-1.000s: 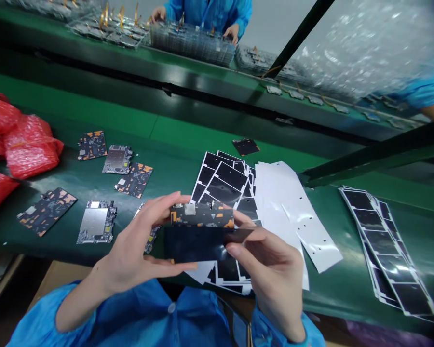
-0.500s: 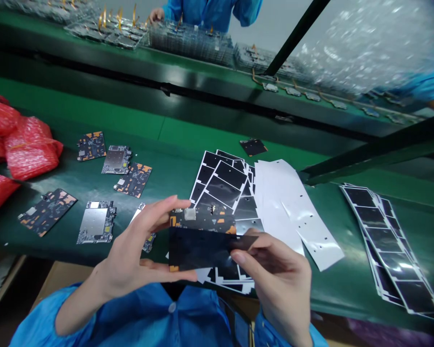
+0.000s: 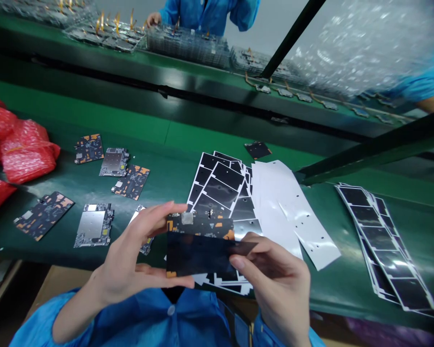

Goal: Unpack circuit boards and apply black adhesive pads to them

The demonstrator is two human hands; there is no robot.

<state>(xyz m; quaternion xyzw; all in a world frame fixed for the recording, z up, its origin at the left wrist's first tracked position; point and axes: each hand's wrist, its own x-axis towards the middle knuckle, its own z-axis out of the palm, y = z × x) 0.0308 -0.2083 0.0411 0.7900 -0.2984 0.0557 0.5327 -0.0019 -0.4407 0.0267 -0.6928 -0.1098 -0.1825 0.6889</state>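
Red bubble bags (image 3: 27, 154), heaped at the left end of the green bench (image 3: 159, 132). Loose circuit boards (image 3: 88, 148), laid flat just beside them. Left hand (image 3: 137, 250): fingers and thumb closed narrow on a board (image 3: 198, 224) and a black film (image 3: 198, 255), both raised above the bench, film overlapping the board's lower half. Right hand (image 3: 275, 274): fingers pinching the film's right end. Film sheets (image 3: 220, 185), fanned behind the hands. White backing strips (image 3: 292, 207), beside them. Film strips (image 3: 383, 246), far right.
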